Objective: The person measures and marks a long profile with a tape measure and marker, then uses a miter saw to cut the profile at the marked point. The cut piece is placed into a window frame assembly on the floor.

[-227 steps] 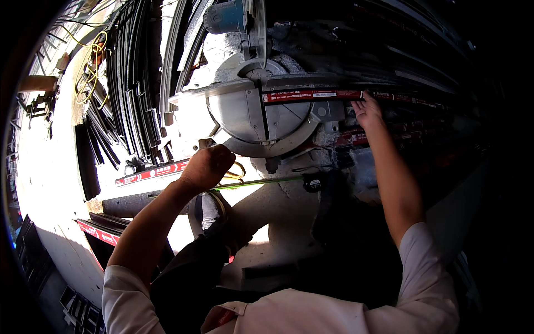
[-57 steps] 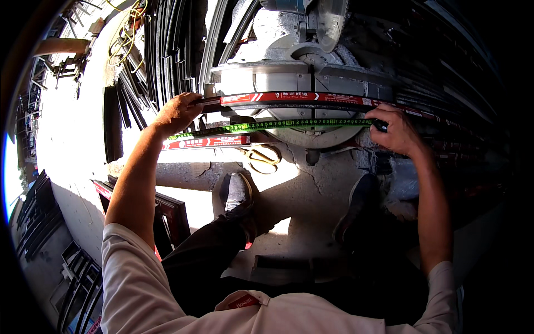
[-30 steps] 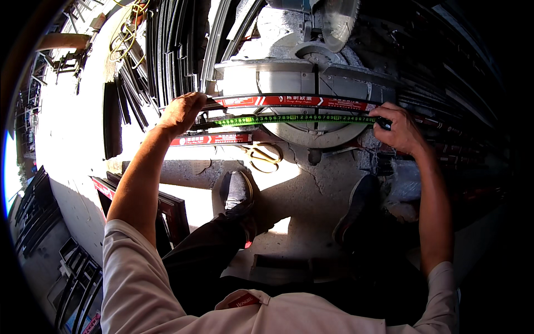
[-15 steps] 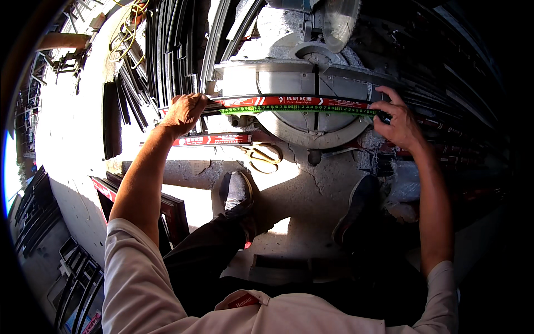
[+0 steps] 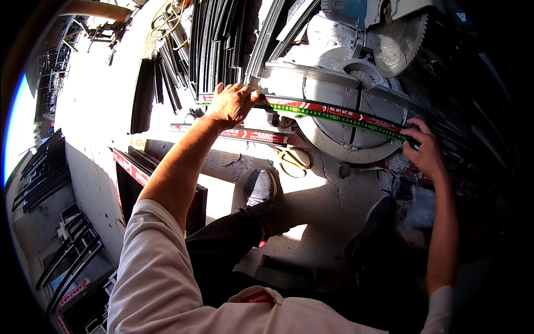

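A long dark metal profile with a red printed film lies across the front of a miter saw's round base. Along its near edge runs the green blade of a tape measure. My left hand is closed over the profile toward its left end, covering part of the tape. At the right end of the visible blade, my right hand is bent round a small dark piece, apparently the tape's case, mostly hidden by fingers. The toothed saw blade stands raised behind the profile.
Bundles of dark profiles lie at the back left. A shorter red-filmed profile and scissors are nearer me. A red-edged frame stands left of my shoe. Clear plastic lies at right.
The view has turned, so the saw, profile and both hands sit farther right and the profile slants more. The left hand's fingers now lie flatter over the profile. The tape remains stretched along it.
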A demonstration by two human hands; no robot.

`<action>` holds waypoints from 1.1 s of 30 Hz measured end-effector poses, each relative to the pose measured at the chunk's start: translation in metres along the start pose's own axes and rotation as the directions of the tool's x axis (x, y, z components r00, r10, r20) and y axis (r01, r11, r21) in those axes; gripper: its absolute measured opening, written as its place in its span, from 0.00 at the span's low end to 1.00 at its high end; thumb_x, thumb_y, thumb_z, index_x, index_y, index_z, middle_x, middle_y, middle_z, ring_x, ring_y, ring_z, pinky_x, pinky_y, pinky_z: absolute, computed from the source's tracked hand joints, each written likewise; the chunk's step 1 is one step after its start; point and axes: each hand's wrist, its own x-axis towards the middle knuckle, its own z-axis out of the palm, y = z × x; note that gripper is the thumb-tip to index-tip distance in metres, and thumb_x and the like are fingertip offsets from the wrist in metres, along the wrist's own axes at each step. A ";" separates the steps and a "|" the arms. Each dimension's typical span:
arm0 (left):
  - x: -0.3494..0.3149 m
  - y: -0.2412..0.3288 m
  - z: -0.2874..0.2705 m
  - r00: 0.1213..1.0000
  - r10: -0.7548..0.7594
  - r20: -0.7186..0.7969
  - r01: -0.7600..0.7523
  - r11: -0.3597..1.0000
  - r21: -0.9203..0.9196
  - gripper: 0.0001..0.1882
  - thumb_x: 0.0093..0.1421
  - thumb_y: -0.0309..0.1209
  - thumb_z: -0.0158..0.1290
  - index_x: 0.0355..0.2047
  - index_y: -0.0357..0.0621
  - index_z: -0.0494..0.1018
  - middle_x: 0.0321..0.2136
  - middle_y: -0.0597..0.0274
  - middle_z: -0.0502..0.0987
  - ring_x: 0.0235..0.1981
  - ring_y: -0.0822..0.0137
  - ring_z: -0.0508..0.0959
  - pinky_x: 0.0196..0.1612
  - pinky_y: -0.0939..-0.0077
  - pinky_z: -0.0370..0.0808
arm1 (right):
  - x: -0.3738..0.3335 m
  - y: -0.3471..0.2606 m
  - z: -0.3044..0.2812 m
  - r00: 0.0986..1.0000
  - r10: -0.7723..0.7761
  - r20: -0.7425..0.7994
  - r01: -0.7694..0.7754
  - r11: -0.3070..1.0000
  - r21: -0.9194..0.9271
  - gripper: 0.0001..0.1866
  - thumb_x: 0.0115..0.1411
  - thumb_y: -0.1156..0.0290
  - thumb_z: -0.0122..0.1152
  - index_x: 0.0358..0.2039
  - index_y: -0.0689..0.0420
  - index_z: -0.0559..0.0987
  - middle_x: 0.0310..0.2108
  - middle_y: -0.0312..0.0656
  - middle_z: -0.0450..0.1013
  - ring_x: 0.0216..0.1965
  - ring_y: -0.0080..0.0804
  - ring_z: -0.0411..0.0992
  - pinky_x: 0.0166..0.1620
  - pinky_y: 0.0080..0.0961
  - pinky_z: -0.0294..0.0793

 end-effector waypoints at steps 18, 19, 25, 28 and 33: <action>-0.003 0.014 0.008 0.981 0.154 -0.114 -0.134 0.976 0.170 0.28 0.60 0.37 0.64 0.58 0.41 0.70 0.50 0.52 0.78 0.54 0.52 0.77 0.65 0.52 0.66 | -0.003 0.009 -0.009 1.000 0.006 0.008 -0.006 0.999 0.036 0.15 0.55 0.74 0.64 0.43 0.64 0.84 0.55 0.49 0.75 0.54 0.49 0.76 0.59 0.35 0.73; -0.003 0.013 0.010 0.971 0.177 -0.159 -0.145 0.970 0.196 0.25 0.60 0.35 0.64 0.55 0.41 0.70 0.47 0.53 0.78 0.51 0.51 0.79 0.61 0.54 0.69 | -0.003 0.010 -0.009 1.000 0.009 0.008 -0.010 0.999 0.035 0.15 0.55 0.74 0.64 0.43 0.64 0.84 0.55 0.49 0.75 0.54 0.49 0.76 0.59 0.35 0.73; -0.001 0.007 0.019 0.987 0.108 -0.119 -0.074 0.963 0.260 0.21 0.62 0.33 0.61 0.53 0.40 0.70 0.44 0.51 0.78 0.49 0.50 0.79 0.58 0.54 0.71 | -0.002 0.007 -0.011 1.000 0.014 0.001 -0.014 1.000 0.008 0.15 0.56 0.72 0.64 0.43 0.64 0.84 0.54 0.49 0.75 0.53 0.48 0.76 0.58 0.34 0.73; 0.001 0.012 0.014 0.980 0.137 -0.147 -0.087 0.950 0.301 0.09 0.64 0.27 0.49 0.43 0.41 0.73 0.41 0.53 0.79 0.48 0.55 0.80 0.55 0.59 0.75 | -0.002 0.003 -0.011 0.999 0.033 -0.007 -0.032 0.999 0.011 0.15 0.56 0.71 0.64 0.43 0.64 0.84 0.53 0.48 0.76 0.52 0.48 0.77 0.57 0.34 0.74; 0.001 0.013 0.017 0.989 0.092 -0.114 -0.056 0.956 0.287 0.12 0.63 0.27 0.51 0.47 0.37 0.71 0.42 0.50 0.79 0.48 0.52 0.80 0.54 0.57 0.74 | -0.003 -0.001 -0.011 0.997 0.069 -0.026 -0.068 0.997 0.021 0.15 0.59 0.68 0.65 0.43 0.63 0.84 0.48 0.45 0.77 0.48 0.47 0.78 0.53 0.34 0.75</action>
